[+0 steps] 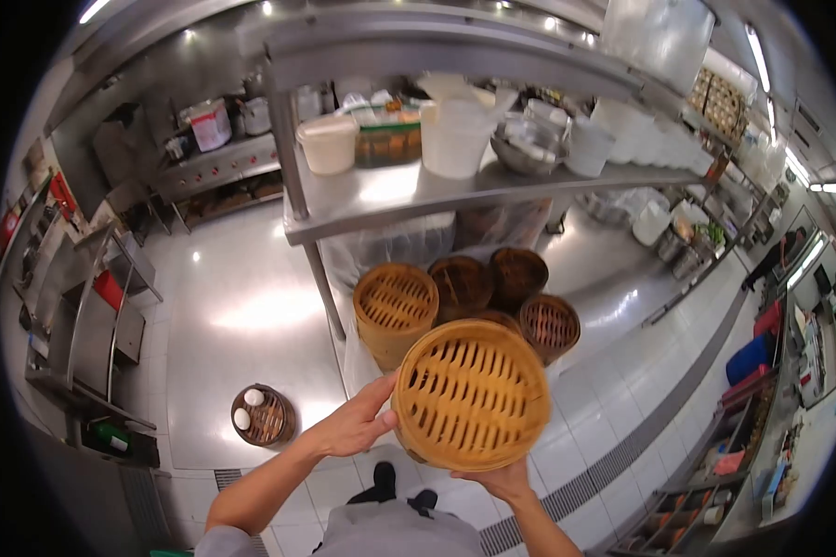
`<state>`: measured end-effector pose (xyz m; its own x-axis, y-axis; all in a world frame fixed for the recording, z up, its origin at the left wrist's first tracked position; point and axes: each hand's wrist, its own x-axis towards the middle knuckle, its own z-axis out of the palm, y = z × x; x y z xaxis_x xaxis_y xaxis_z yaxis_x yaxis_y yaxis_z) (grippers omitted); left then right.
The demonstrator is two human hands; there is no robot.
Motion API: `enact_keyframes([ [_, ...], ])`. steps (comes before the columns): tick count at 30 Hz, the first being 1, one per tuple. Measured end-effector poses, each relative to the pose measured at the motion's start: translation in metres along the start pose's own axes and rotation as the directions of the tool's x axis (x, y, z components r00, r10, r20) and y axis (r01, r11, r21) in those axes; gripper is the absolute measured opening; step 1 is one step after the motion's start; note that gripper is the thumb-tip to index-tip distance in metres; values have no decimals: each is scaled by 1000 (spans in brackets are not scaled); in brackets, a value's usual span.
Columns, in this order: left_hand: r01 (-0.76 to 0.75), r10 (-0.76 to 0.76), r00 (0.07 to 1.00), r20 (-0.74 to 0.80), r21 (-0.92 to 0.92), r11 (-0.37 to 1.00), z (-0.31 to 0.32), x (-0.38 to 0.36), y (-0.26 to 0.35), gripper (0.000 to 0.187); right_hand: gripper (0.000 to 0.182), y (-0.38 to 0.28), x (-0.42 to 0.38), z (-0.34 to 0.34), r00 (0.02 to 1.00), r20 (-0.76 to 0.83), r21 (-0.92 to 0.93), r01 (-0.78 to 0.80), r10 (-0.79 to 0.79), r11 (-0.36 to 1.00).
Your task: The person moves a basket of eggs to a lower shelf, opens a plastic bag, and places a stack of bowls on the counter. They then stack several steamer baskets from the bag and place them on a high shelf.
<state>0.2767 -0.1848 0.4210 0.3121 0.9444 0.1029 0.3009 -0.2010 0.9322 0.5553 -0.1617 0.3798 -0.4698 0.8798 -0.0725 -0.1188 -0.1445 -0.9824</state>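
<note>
Both hands hold a light-coloured round bamboo steamer basket (474, 397) in front of my body, its slatted inside facing up toward me. My left hand (360, 420) grips its left rim, and my right hand (500, 479) supports it from below at the near edge, with some fingers hidden underneath. Just beyond it stand stacks of bamboo steamers: a light one (396, 299) on the left and darker ones (460, 286) behind and to the right. On the steel table to my left sits a small dark steamer (274, 422) with two white buns (253, 397) in it.
A steel shelf (372, 204) above the stacks carries a white tub (328, 144), a plastic jug (455, 137) and metal bowls (528, 144). The steel worktop (251, 306) extends left. A floor drain grate (613, 464) runs on the right. Another person (778, 258) stands far right.
</note>
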Motion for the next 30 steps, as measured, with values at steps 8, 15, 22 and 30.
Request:
enact_keyframes([
  [8,-343,396,877,-271,224,912,-73,74,198,80,85,-248,37,9,748,93,-321,647,-657,692],
  [15,-236,470,735,-489,465,853,-206,106,332,106,83,-395,115,71,614,159,-492,728,-773,477],
  [22,-162,443,710,-547,486,859,-328,132,294,114,104,-417,230,159,663,141,-626,635,-735,452],
  [30,-45,263,792,-551,377,925,-460,168,219,106,112,-427,337,231,794,252,-704,543,-553,458],
])
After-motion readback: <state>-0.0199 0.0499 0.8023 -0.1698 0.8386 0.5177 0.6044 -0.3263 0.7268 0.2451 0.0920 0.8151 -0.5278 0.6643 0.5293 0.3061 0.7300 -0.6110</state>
